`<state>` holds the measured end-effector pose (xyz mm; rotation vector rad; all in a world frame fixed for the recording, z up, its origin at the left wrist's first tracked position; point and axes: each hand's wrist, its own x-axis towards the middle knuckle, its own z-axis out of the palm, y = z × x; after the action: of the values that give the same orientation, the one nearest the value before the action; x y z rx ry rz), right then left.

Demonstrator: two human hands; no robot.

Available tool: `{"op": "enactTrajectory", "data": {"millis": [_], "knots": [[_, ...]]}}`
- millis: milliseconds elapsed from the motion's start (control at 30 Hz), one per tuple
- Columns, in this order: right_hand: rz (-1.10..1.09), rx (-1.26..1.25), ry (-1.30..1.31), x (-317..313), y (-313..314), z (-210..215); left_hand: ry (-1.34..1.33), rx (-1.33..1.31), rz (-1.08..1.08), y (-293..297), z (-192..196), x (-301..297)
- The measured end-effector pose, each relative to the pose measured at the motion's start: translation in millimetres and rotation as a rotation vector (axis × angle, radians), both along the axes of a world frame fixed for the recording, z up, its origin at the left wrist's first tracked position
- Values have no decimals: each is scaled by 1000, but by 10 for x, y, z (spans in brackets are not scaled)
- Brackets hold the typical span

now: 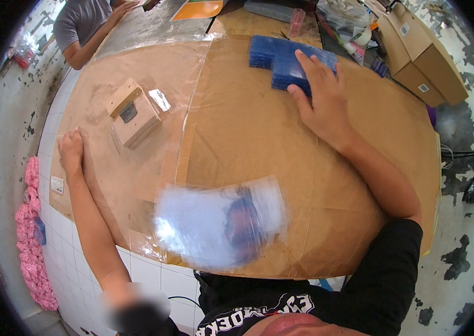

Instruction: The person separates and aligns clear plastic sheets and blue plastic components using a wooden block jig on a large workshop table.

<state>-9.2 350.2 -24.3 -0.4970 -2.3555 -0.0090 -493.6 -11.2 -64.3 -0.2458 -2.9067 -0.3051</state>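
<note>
My right hand rests with fingers spread on a stack of dark blue plastic sheets or sleeves at the far side of the table. Its thumb touches the stack's near edge. At the table's left edge lies my left hand, fingers curled in and nothing visible in them. A small wooden block jig with a dark grey patch sits to the right of that hand. Nearest my body is a loose spread of shiny clear plastic sleeves, part of it bluish, with glare and blur hiding its details.
Brown paper under clear film covers the table. An open cardboard box and bagged clutter stand at the far right. Another person's arm reaches in at far left, near an orange sheet. Pink bundled material lies left.
</note>
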Motion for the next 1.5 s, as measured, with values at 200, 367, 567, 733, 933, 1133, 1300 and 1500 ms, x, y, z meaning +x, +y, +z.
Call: {"op": "enactTrajectory", "data": {"millis": [200, 367, 567, 733, 933, 1133, 1300, 1500], "knots": [[49, -53, 133, -35, 164, -26, 35, -17, -64, -207, -68, -300], [26, -97, 128, 8, 201, 14, -26, 37, -43, 43, -25, 58], [45, -141, 183, -28, 219, 16, 4, -26, -29, -6, -7, 28], [72, -144, 189, -51, 249, 34, -5, 20, -42, -65, -15, -51], [43, -50, 130, -57, 202, 111, 3, 46, -33, -24, -34, -40], [15, -119, 150, -46, 155, 149, -63, -18, -33, -14, 16, -51], [-27, -216, 224, -47, 138, 198, -18, -25, -21, -1, -20, -11], [-14, -203, 202, -25, 161, 179, -12, -30, 2, 51, 20, 83]]}}
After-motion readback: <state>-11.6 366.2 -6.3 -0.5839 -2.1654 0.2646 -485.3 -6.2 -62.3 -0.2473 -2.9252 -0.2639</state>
